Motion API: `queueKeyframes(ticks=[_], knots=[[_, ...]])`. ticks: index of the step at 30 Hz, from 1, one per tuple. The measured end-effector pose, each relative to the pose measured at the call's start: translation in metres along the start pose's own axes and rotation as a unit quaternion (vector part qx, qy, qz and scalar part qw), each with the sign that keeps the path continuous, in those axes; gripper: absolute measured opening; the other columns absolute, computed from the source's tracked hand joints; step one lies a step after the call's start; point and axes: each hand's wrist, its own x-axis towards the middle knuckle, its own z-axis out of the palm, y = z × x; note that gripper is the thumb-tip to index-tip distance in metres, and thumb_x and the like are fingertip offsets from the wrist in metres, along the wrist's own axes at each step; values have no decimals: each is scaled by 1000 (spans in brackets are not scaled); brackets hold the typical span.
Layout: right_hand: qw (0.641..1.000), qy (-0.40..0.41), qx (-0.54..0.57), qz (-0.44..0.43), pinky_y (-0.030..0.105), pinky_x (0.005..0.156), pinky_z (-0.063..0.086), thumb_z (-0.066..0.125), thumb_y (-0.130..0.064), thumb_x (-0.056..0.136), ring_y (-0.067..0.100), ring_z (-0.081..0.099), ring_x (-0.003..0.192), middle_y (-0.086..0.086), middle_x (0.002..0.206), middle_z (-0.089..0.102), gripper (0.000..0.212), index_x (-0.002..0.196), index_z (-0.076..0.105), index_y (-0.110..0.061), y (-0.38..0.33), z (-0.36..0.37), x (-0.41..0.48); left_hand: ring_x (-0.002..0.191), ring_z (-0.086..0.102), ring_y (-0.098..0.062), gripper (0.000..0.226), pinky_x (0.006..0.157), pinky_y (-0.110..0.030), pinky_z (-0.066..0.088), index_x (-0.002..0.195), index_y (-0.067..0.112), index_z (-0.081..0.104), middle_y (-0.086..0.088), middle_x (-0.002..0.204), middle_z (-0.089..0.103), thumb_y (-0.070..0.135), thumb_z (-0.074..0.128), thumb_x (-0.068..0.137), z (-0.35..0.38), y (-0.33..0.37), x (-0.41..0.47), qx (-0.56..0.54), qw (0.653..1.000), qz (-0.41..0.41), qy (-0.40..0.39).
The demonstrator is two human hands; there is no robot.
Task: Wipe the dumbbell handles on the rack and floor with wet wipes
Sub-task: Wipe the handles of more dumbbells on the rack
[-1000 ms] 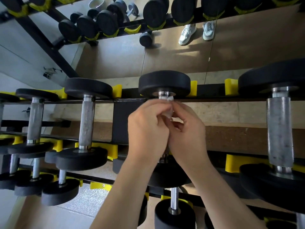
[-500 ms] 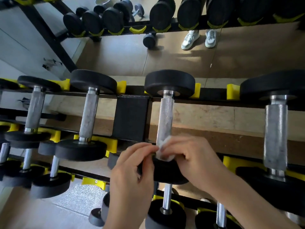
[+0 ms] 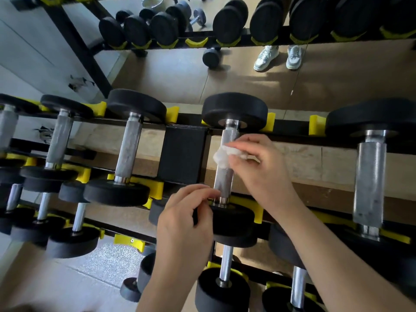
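Nearest, at 6 o'clock in the view, a lower-tier dumbbell [image 3: 225, 267] sits under the work, so there is little room below the forearms. Left hand [image 3: 186, 224]: fingers curled, tips together at the collar where the handle [image 3: 221, 182] meets the near head [image 3: 234, 219]. I cannot tell whether they pinch the collar or only rest there. Judged purpose: steady the bar so it does not roll in its yellow cradle [image 3: 248, 204]. Right hand [image 3: 266, 171], at 1 o'clock from the left: fingers and thumb closed on a bunched wet wipe [image 3: 221, 156] and pressing it onto the upper half of the knurled handle from the 3 o'clock side. The wipe is bunched, not flat, likely to push into the knurling. Bare handle shows above and below the wipe. Stroke limits are the two heads, with the far head [image 3: 234, 109] at 12 o'clock. The black upright plate [image 3: 184, 152] of the rack stands just beside the handle at 9 o'clock, so that side is tight; the 3 o'clock side is open as far as the large dumbbell [image 3: 369, 181], well apart. At 9 o'clock beyond the plate, another dumbbell [image 3: 129, 152] shows a dull handle; judged not yet wiped. Farthest, at 12 to 1 o'clock, a pair of light shoes [image 3: 265, 57] on brown floor, possibly a mirror image.
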Motion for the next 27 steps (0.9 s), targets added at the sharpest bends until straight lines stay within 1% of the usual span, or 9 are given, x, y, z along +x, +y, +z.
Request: queueKeyframes(ticks=[3,6,9,13,17,18,22,24,27], knots=[[999,28,-44,-5,9,80,47,67,-24,88,-4,51,99,-12,107,51,21,109,71,-23,8,10,-3,103,56,2,37,81,-3,39,91,33,73,24,100,63,1,54,87,1,3,-1,0,1000,-9,2],[995,61,-72,-37,8,76,45,70,-14,86,-3,53,89,-8,99,57,15,100,74,-19,15,16,-9,104,55,3,34,82,-3,40,92,35,72,25,100,63,9,51,87,2,4,-2,-7,1000,-12,-1],[993,-43,-101,-51,9,73,44,71,-7,83,0,55,84,-12,87,59,17,92,76,-21,13,10,-21,104,57,0,33,83,-5,41,93,34,72,22,102,64,11,49,87,1,-1,0,-19,1000,-8,-18],[967,-222,-117,39,18,76,47,71,-15,85,1,56,85,-15,86,60,21,82,76,-35,1,-11,-23,103,58,-2,33,81,-5,42,92,35,72,20,101,65,12,49,85,0,-5,1,-33,999,-3,-21],[993,-53,-93,53,14,74,49,71,-18,85,1,58,85,-14,90,62,11,88,72,-29,-5,-5,-6,102,58,0,33,81,-6,42,93,34,72,21,100,65,10,51,87,-2,-9,3,-45,998,17,-34],[994,-44,-78,63,12,73,49,71,-17,85,1,58,84,-14,89,63,12,87,72,-28,-5,-1,-9,102,58,1,33,81,-6,43,94,35,72,22,99,65,8,53,88,-3,-10,4,-47,998,21,-37],[969,-189,-102,123,13,73,46,72,-21,84,-3,58,84,-15,81,65,21,75,68,-40,-14,-7,-31,103,58,1,33,87,-23,52,110,34,68,23,105,64,11,61,88,-11,-12,11,-42,996,35,-64],[960,-214,-46,177,17,76,49,70,-24,85,-1,62,82,-14,81,68,15,78,70,-37,-26,-24,-33,110,56,0,38,91,-26,51,122,33,62,23,114,61,20,67,86,-15,-6,13,-50,992,81,-86],[917,-251,190,244,30,76,49,64,-21,85,17,58,81,-1,86,65,9,80,70,-26,-45,-47,-35,113,56,2,33,91,-16,48,122,40,60,25,115,61,40,63,88,-17,15,14,-101,976,123,-149]])
